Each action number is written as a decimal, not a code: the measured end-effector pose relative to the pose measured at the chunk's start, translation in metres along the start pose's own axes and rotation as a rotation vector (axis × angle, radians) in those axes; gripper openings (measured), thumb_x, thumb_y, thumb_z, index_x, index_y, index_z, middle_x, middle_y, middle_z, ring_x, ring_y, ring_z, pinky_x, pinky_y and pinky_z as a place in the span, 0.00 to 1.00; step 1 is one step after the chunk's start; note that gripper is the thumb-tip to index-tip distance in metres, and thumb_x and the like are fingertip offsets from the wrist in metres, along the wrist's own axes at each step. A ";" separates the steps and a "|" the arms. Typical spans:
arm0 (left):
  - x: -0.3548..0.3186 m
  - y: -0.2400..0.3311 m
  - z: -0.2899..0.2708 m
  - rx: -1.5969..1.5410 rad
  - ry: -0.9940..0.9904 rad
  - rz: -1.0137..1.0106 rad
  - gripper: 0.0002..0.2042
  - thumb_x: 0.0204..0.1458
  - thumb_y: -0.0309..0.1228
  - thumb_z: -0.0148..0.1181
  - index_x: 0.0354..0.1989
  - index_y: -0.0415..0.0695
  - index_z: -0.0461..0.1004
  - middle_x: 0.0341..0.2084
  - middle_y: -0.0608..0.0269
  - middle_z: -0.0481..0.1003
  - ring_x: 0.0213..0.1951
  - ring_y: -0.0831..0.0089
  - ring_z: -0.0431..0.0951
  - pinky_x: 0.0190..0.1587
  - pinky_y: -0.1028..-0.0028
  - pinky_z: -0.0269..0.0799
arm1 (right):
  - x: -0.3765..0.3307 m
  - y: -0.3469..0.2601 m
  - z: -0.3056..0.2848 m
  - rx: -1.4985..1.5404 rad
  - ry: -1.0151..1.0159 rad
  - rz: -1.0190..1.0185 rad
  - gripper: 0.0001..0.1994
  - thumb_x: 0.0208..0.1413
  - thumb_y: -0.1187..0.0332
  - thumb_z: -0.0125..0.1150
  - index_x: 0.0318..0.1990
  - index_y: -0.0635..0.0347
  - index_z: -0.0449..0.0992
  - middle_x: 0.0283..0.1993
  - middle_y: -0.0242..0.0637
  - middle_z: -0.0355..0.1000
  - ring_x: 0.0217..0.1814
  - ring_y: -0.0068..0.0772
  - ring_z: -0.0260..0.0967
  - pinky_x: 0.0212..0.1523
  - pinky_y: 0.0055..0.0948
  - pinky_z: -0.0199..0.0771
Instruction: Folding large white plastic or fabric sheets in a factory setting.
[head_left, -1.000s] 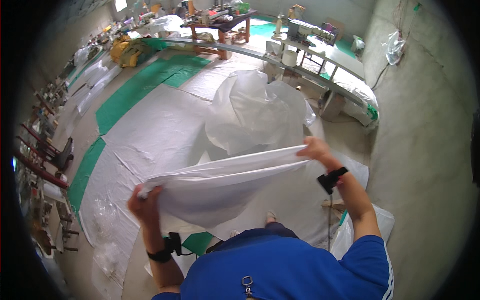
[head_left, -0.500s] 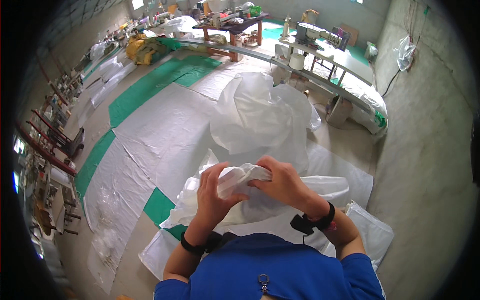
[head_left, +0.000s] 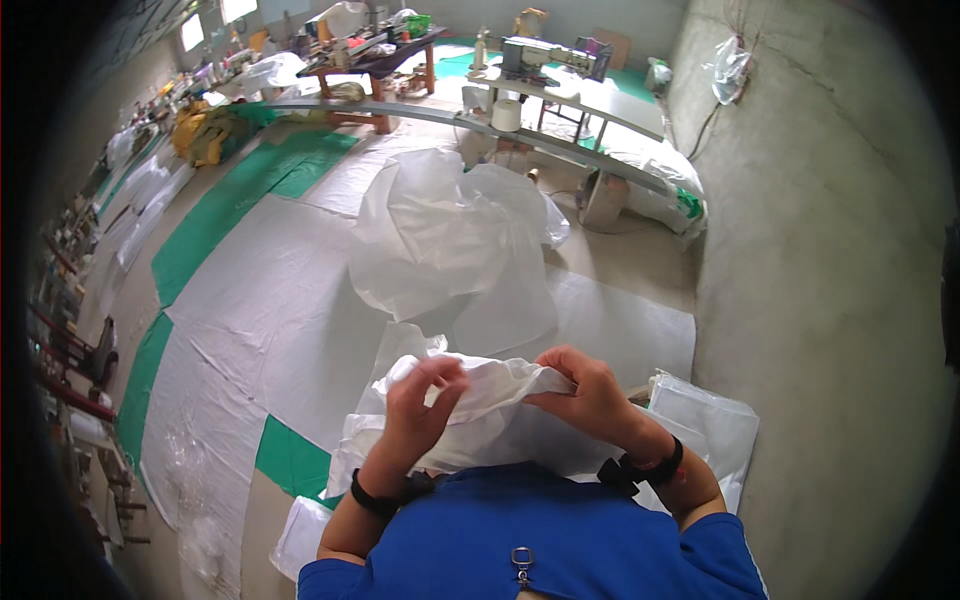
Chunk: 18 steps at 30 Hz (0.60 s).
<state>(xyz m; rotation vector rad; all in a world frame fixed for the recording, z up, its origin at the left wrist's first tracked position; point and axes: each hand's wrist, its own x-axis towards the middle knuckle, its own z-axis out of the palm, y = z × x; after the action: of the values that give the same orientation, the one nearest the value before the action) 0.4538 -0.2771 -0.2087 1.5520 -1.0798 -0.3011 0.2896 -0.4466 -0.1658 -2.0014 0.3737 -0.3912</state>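
A white woven-plastic sheet (head_left: 490, 400) is bunched up in front of my chest and hangs down toward the floor. My left hand (head_left: 420, 405) grips its gathered top edge from the left. My right hand (head_left: 590, 395) pinches the same edge from the right, a short gap from the left hand. Both wrists wear black bands. My blue shirt (head_left: 530, 540) fills the lower edge of the view.
A crumpled pile of white sheeting (head_left: 450, 235) lies ahead on flat white sheets (head_left: 270, 300) and green mats (head_left: 220, 210) covering the floor. A long curved table (head_left: 480, 115) with a sewing machine (head_left: 540, 55) stands behind. A concrete wall (head_left: 820, 250) rises on the right; racks (head_left: 70, 350) line the left.
My hands, spread wide a second ago with the sheet stretched between them, have come together at my chest. The sheet is now gathered and folded between them.
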 end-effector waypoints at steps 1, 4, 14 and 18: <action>0.015 0.009 -0.007 0.376 0.065 0.311 0.20 0.44 0.29 0.66 0.47 0.42 0.71 0.37 0.56 0.75 0.40 0.64 0.74 0.42 0.68 0.70 | -0.002 0.000 -0.001 0.004 -0.003 -0.025 0.16 0.46 0.74 0.67 0.42 0.65 0.70 0.34 0.42 0.74 0.36 0.27 0.73 0.38 0.25 0.74; 0.040 -0.008 -0.011 0.187 -0.214 0.413 0.22 0.45 0.26 0.64 0.52 0.43 0.69 0.39 0.55 0.75 0.41 0.69 0.74 0.43 0.71 0.70 | -0.010 -0.012 0.003 0.112 0.002 -0.036 0.16 0.47 0.76 0.66 0.44 0.62 0.71 0.34 0.41 0.74 0.36 0.27 0.73 0.37 0.26 0.74; 0.048 -0.010 0.036 -0.397 -0.521 -0.256 0.10 0.53 0.31 0.59 0.39 0.39 0.78 0.25 0.73 0.75 0.29 0.88 0.68 0.32 0.82 0.68 | -0.015 -0.031 0.001 -0.785 0.435 -0.491 0.21 0.39 0.74 0.68 0.45 0.55 0.73 0.38 0.39 0.72 0.37 0.39 0.72 0.39 0.33 0.71; 0.048 0.007 0.046 -0.345 -0.514 -0.308 0.10 0.52 0.32 0.60 0.38 0.39 0.78 0.23 0.73 0.75 0.28 0.88 0.68 0.31 0.81 0.68 | -0.030 -0.027 0.012 -0.895 0.539 -0.458 0.18 0.37 0.74 0.67 0.41 0.57 0.73 0.38 0.38 0.70 0.37 0.37 0.70 0.37 0.34 0.68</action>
<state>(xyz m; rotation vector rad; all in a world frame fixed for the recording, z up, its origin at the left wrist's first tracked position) 0.4440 -0.3428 -0.1989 1.3523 -1.0967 -1.0865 0.2704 -0.4123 -0.1500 -2.8475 0.4685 -1.2335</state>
